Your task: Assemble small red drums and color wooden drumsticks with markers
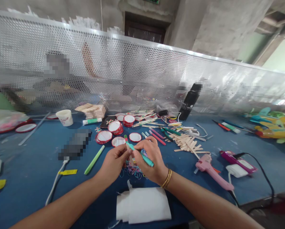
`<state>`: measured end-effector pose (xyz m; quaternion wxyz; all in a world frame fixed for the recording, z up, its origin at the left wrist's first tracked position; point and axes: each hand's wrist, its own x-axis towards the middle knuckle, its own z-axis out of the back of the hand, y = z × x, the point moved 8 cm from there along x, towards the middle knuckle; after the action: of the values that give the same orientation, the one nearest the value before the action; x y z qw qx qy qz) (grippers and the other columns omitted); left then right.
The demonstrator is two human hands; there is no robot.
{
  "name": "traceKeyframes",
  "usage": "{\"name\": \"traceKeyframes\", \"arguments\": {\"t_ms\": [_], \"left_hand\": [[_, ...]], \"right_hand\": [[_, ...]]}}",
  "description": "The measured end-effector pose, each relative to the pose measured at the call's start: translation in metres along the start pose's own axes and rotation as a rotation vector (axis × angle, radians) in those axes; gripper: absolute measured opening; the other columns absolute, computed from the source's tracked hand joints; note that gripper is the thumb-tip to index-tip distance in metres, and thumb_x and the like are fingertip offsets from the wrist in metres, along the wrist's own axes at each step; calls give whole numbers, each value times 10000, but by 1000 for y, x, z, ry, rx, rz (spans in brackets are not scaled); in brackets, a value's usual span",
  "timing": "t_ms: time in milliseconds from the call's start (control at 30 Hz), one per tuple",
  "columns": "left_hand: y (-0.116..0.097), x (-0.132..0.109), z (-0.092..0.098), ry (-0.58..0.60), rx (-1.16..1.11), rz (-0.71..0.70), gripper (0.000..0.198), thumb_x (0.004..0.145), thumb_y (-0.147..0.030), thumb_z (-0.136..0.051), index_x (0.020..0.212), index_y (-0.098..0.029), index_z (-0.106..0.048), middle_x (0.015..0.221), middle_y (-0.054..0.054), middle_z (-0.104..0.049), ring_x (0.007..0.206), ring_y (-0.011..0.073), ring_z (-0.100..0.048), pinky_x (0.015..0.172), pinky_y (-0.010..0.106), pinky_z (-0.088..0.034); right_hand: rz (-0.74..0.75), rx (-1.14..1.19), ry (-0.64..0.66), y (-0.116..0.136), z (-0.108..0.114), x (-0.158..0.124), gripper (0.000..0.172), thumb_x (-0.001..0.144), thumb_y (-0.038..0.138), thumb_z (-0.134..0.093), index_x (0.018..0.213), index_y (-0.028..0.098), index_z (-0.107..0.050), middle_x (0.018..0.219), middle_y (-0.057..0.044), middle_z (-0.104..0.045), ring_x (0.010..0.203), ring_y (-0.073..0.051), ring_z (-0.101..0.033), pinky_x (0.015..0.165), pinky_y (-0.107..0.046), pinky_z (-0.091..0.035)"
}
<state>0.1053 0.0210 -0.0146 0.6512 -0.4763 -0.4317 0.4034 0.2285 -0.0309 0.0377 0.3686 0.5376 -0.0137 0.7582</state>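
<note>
My left hand [111, 165] pinches a wooden craft stick [125, 138], its upper end coloured green and red. A teal marker [146, 159] is in my right hand [152, 154], its tip end against or very close to the stick. The exact contact is too small to tell. Under both hands lies a heap of thin coloured loops [136, 171], partly hidden by the fingers. Nearer to me is a folded white cloth [147, 205]. A light green marker [94, 159] lies left of my left hand.
Round red-rimmed discs [104, 136] sit in stacks beyond my hands. Loose craft sticks [186, 141] are piled right of them. A pink glue gun [212, 173] with a cord lies at the right. A paper cup [64, 117] and black bottle [190, 101] stand before the perforated metal screen [144, 70].
</note>
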Motion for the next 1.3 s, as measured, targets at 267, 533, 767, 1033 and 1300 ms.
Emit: {"name": "traceKeyframes", "arguments": {"t_ms": [267, 533, 767, 1033, 1300], "left_hand": [[1, 0, 0, 4, 12, 20, 356, 835, -511, -593, 727, -171, -594, 647, -28, -502, 556, 108, -418, 487, 221, -357], [0, -1, -1, 11, -39, -4, 355, 818, -496, -613, 671, -178, -554, 601, -45, -466, 528, 100, -403, 485, 220, -345], [2, -1, 0, -2, -28, -5, 356, 820, -483, -611, 642, -187, -526, 581, -46, -472, 518, 102, -416, 480, 222, -344], [2, 0, 2, -17, -8, 28, 352, 802, -513, -624, 717, -172, -608, 648, -21, -518, 574, 118, -438, 486, 222, -379], [2, 0, 0, 6, -20, 15, 375, 810, -531, -615, 686, -181, -569, 622, -36, -481, 550, 108, -413, 486, 221, -352]], "right_hand": [[-32, -32, -55, -3, 7, 4, 69, 881, 178, -546, 836, 229, -551, 751, 20, -649, 733, -166, -604, 882, -425, -398], [19, 37, -21, 5, 3, 1, 70, 869, 163, -573, 874, 229, -551, 782, 36, -659, 733, -140, -638, 976, -426, -361], [3, 21, -2, 1, 0, 1, 64, 863, 168, -577, 870, 230, -565, 791, 33, -667, 756, -145, -648, 991, -430, -362], [-23, -37, -35, -3, 4, 2, 69, 877, 175, -555, 833, 229, -558, 759, 25, -657, 712, -155, -605, 914, -431, -393], [3, 6, -34, 0, 4, 2, 53, 875, 183, -556, 863, 234, -558, 777, 24, -665, 737, -158, -624, 944, -435, -386]]}}
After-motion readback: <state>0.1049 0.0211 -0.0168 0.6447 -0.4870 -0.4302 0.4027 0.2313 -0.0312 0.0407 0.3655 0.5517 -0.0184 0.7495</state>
